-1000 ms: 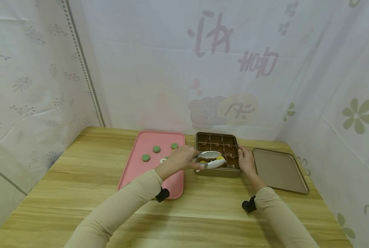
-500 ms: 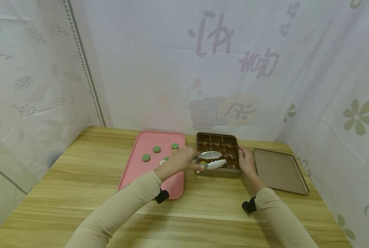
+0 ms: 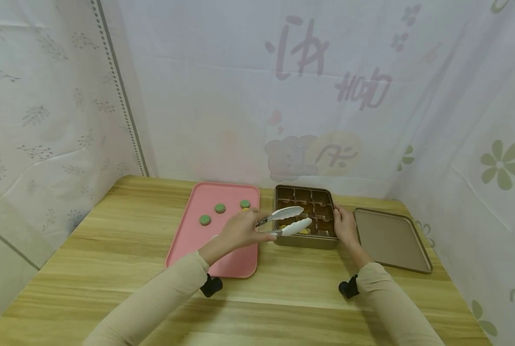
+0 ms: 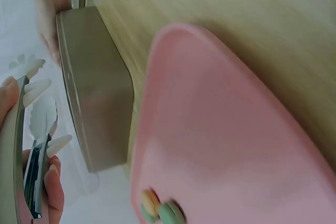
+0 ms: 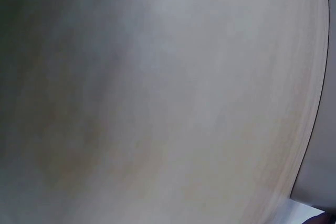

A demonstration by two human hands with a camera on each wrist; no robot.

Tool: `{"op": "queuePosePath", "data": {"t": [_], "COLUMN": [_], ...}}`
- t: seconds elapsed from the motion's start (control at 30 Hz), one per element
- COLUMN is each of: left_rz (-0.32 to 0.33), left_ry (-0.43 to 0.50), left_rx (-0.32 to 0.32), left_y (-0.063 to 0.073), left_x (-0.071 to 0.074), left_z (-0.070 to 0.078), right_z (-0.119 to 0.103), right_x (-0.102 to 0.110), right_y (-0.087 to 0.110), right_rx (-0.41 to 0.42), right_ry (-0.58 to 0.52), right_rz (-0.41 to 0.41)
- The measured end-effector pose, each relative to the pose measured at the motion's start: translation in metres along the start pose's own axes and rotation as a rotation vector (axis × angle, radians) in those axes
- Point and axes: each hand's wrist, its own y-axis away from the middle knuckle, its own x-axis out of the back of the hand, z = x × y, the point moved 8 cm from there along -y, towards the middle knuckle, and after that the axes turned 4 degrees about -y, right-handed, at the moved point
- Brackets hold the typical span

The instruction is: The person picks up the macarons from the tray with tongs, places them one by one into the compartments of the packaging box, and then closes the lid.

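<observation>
Left hand (image 3: pixel 240 229) grips the tongs (image 3: pixel 288 220), blades apart, long axis pointing right over the divided tin (image 3: pixel 305 240) at frame centre. Right hand (image 3: pixel 345 227) holds the tin's right edge, fingers curled round it; yellow piece (image 3: pixel 302 231) lies just below the blade tips.
</observation>
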Motion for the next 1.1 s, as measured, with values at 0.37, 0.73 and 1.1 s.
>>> {"op": "queuePosePath", "data": {"t": [0.37,0.73,1.1], "left_rz": [0.088,0.085,0.032], "left_ry": [0.011,-0.082,-0.18], "left_rx": [0.147,0.19,0.181], "left_y": [0.035,0.048,0.042], "left_x": [0.035,0.041,0.036], "left_z": [-0.069,-0.105,-0.102], "right_z": [0.0,0.005,0.002], "right_x": [0.002,0.002,-0.002], "right_y": [-0.001,-0.002,0.0], "right_rx": [-0.001,-0.04,-0.029], "right_ry": [0.004,0.011,0.01], "right_rz": [0.001,-0.03,-0.03]}}
